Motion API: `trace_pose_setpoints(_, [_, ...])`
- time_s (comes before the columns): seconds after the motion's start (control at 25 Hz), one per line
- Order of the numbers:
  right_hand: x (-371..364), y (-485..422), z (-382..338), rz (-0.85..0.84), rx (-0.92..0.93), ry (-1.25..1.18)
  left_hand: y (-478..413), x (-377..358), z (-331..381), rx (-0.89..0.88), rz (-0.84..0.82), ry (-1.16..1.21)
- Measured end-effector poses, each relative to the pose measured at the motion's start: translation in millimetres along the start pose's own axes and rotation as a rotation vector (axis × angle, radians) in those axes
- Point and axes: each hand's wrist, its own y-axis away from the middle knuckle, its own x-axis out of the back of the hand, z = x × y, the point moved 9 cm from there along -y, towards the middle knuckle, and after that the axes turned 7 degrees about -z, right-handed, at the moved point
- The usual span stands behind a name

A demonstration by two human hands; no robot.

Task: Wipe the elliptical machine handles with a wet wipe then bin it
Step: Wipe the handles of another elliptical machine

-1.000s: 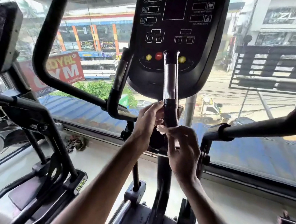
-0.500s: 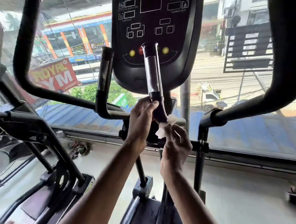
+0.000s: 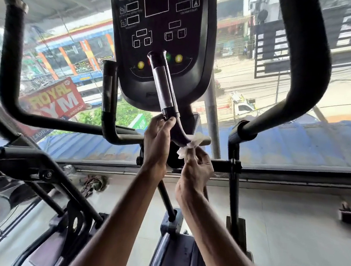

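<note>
Wipe (image 3: 191, 145) on the bend of the inner handle (image 3: 166, 88) — centre of the frame, just below the console (image 3: 159, 33).

The left hand (image 3: 157, 145) has its fingers curled round the handle right under the shiny grip section, steadying it. The right hand (image 3: 196, 170) pinches the crumpled white wipe in its fingertips, pressing it to the bar's lower curve. That wipe looks soft, light and damp — likely to bunch up in so narrow a pinch, so I'd want more of it wrapped round the tube. The handle looks rigid enough for firm rubbing.
</note>
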Motion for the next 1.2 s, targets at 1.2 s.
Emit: trace_pose_setpoints(1.2, [28,-73,34,0.177,-0.042,0.037,12,-1,-12,-0.114,0.211,-0.18])
